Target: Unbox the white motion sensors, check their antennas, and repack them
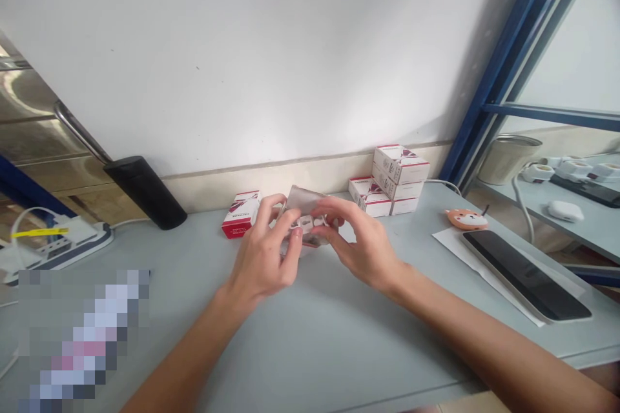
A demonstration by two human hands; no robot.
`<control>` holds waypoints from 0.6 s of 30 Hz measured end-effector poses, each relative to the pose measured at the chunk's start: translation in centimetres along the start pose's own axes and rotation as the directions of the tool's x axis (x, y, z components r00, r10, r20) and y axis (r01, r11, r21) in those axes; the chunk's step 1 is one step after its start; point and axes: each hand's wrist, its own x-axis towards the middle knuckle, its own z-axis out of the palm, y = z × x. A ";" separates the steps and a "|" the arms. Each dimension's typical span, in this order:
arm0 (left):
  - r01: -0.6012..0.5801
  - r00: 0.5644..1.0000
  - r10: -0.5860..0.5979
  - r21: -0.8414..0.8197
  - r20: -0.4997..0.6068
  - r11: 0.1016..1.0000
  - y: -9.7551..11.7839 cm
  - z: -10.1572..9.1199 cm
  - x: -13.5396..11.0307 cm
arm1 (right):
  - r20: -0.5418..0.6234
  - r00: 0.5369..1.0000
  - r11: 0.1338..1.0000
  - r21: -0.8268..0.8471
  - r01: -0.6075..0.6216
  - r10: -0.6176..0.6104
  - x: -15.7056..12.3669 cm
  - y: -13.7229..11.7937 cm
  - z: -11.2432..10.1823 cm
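Both my hands meet over the middle of a pale grey table [310, 348]. My left hand [264, 251] and my right hand [358, 242] have their fingers curled round a small white box [305, 219] whose grey flap stands open at the top. The box sits just above the table, and my fingers hide most of it. A red and white box [241, 213] lies just behind my left hand. Three more red and white boxes [392, 181] are stacked behind my right hand, against the wall.
A black cylinder [145, 190] leans at the back left beside a white power strip [62, 242]. At the right lie a dark tablet [526, 274] on white paper and a small orange figure [466, 218]. A blue shelf frame [504, 71] rises at the right.
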 end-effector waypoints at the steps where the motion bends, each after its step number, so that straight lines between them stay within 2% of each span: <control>1: -0.018 1.000 0.018 0.006 0.008 1.000 -0.1 -0.2 0.0 | 0.018 1.000 1.000 0.002 -0.017 0.017 0.0 0.0 0.1; 5: -0.028 0.997 0.027 0.006 0.076 1.000 -0.1 -0.8 0.3 | 0.071 0.996 0.998 -0.024 -0.054 0.055 -0.1 0.0 0.2; 9: 0.044 0.991 -0.042 -0.010 0.129 0.999 0.2 -1.0 0.5 | 0.054 0.995 0.995 -0.060 -0.076 0.079 0.1 -0.2 -0.1; 14: 0.115 0.987 -0.114 -0.006 0.115 0.993 0.8 -0.6 0.4 | 0.009 1.000 0.997 -0.077 -0.024 0.025 0.2 -0.5 -0.2; 18: 0.089 0.993 -0.092 0.038 0.075 0.995 1.5 -0.1 0.1 | -0.012 1.000 0.994 -0.111 -0.008 0.007 -0.2 -0.8 0.2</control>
